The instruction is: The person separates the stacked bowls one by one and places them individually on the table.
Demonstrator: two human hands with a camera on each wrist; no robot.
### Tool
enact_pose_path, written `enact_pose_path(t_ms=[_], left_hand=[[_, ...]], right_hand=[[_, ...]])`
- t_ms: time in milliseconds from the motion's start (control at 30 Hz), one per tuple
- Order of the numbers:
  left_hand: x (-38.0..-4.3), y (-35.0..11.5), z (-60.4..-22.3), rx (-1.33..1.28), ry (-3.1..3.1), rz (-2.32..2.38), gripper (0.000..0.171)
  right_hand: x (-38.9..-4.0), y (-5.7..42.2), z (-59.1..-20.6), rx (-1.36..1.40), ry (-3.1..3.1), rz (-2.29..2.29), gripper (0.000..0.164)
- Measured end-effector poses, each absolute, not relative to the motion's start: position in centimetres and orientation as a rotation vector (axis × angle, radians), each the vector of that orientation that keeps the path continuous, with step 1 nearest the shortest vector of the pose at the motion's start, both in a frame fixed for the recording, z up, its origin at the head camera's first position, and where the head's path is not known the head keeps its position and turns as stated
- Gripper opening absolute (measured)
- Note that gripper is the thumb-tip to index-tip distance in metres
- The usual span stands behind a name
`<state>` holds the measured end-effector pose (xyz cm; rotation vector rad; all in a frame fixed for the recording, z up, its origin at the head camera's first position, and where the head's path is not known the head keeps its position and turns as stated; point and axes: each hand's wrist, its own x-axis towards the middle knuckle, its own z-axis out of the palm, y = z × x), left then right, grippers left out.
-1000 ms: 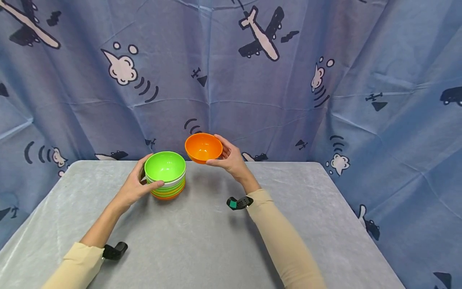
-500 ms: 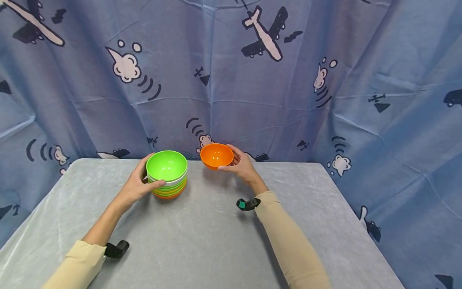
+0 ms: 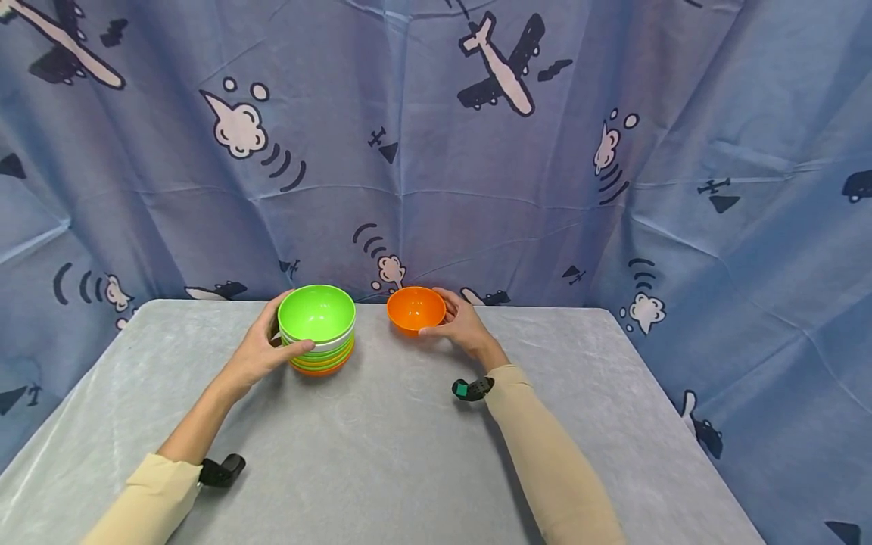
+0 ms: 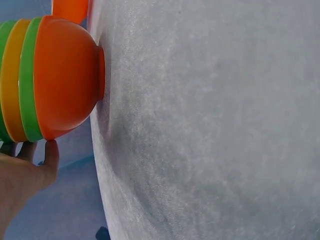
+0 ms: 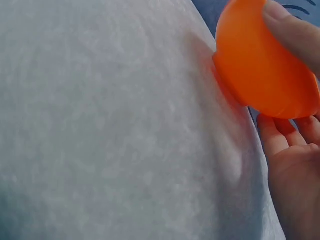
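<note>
A stack of nested bowls (image 3: 317,314) stands at the back left of the table, bright green on top, a white rim under it, then green, yellow and orange. Around its left side curls my left hand (image 3: 262,352), thumb on the front and fingers behind. The left wrist view shows the bottom orange bowl (image 4: 67,80) with its foot at the cloth and fingertips at its rim. Right of the stack, my right hand (image 3: 466,329) grips a single orange bowl (image 3: 415,309) by its right side, thumb in front. In the right wrist view, this bowl (image 5: 260,65) is upright, its foot close over the cloth.
A grey-white cloth covers the table (image 3: 381,454). Close behind its far edge hangs a blue curtain (image 3: 443,151) printed with planes and clouds. A narrow gap separates the stack from the single bowl. Black wrist devices (image 3: 221,471) sit on both forearms.
My right hand has carried the orange bowl right and down, away from the stack towards the tabletop. My left hand keeps its hold on the stack, which stays in place.
</note>
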<state>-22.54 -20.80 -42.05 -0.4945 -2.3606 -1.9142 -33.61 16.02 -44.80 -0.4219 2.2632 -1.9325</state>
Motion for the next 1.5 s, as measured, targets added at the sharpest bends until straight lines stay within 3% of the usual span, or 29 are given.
enact_pose_path(t_ms=[400, 733, 1067, 1500], left_hand=[[-22.6, -21.0, -42.0, -0.499, -2.361, -1.919, 0.091], [-23.0, -21.0, -42.3, -0.524, -2.391, -1.939, 0.095], [-22.8, -21.2, -42.2, -0.521, -2.398, -1.933, 0.091], [-23.0, -21.3, -42.7, -0.495, -2.419, -1.923, 0.090]], right_hand=[[-33.6, 16.5, -45.1, -0.416, 2.267, -1.862, 0.093], [-33.6, 18.6, -43.4, -0.530, 2.309, -1.634, 0.102], [-32.5, 21.5, -41.5, -0.582, 2.406, -1.885, 0.053], [-31.5, 19.1, -41.7, -0.765, 2.314, -1.989, 0.040]])
